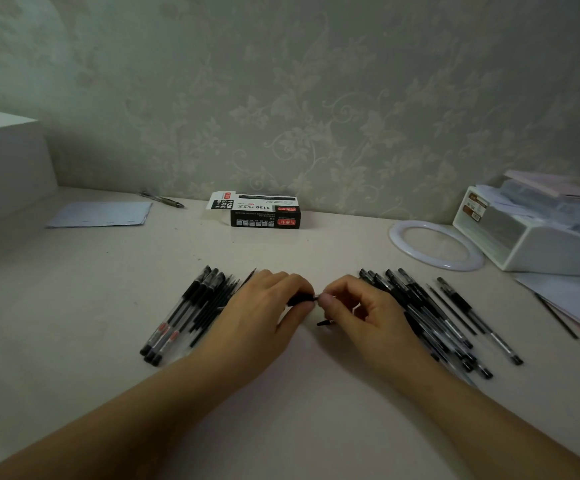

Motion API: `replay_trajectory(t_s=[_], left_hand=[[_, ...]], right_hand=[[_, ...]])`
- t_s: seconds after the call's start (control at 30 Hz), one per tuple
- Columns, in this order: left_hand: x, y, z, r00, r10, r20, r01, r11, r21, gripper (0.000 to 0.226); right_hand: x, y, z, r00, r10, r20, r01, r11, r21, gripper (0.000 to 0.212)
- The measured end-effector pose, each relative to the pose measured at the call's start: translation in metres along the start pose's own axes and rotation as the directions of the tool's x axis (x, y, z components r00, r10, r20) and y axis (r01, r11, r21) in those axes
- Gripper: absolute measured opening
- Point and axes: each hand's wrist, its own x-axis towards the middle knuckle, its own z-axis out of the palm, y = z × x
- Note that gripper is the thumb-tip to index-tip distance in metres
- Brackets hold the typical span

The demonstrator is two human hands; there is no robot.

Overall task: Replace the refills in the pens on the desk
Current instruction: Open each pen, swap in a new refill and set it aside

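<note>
Between the piles at nine and three o'clock, we are gripping a pen (300, 300) in our left hand (264, 306) while our right hand (361, 313) is pinching its tip; slipping fingers risk dropping it.

The pale table (281, 427) carries two pen heaps (184, 313) (430, 317), a black box (264, 214), papers (99, 214), a white ring (435, 245) and an organizer (538, 233).

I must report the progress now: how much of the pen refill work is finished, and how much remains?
Done is uncertain: a small group of pens lies left of the hands, perhaps finished. In hand: the left hand grips a black pen while the right hand pinches its tip; a small black part lies under them. Left: probably the bigger pile of pens on the right.
</note>
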Motion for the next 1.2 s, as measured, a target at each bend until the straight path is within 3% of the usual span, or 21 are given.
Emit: replay_trajectory(t_s=[0.1,0.37,0.47,0.57,0.63,0.73,0.83,0.97,1.2], left_hand=[[0.0,0.001,0.0,1.0,0.018,-0.007,-0.018,1.0,0.013,0.012],[0.001,0.003,-0.004,0.998,0.051,-0.037,-0.05,0.998,0.029,0.004],[0.001,0.003,-0.004,0.998,0.038,-0.059,-0.035,0.998,0.043,0.003],[0.001,-0.001,-0.005,0.995,-0.023,-0.094,0.026,0.999,0.035,0.006],[0.001,-0.005,-0.007,0.991,-0.074,-0.111,0.076,0.997,0.013,0.009],[0.001,-0.008,-0.009,0.986,-0.116,-0.122,0.117,0.993,0.004,0.013],[0.0,-0.007,-0.009,0.989,-0.112,-0.096,0.114,0.993,0.018,0.014],[-0.001,-0.009,-0.009,0.992,-0.114,-0.048,0.115,0.993,0.028,0.014],[-0.002,-0.01,-0.006,0.992,-0.12,-0.025,0.121,0.992,0.034,0.013]], right_hand=[[0.0,-0.002,0.001,1.0,0.016,-0.008,-0.016,1.0,0.012,0.022],[0.0,-0.003,-0.002,0.999,-0.014,0.038,0.013,0.999,0.033,0.014],[0.0,-0.005,0.0,1.0,-0.011,-0.009,0.011,1.0,0.007,0.018],[0.0,-0.004,-0.004,0.993,-0.054,-0.102,0.036,0.984,-0.173,0.028],[-0.002,-0.001,-0.007,0.992,-0.092,-0.085,0.056,0.934,-0.354,0.024],[-0.005,0.002,-0.01,0.998,-0.061,-0.008,0.051,0.895,-0.443,0.015],[-0.004,0.003,-0.009,0.996,-0.088,0.032,0.093,0.884,-0.458,0.002],[0.0,0.001,-0.009,0.995,-0.093,-0.03,0.071,0.9,-0.431,0.01],[0.0,-0.002,-0.007,0.995,-0.094,0.014,0.093,0.932,-0.35,0.008]])
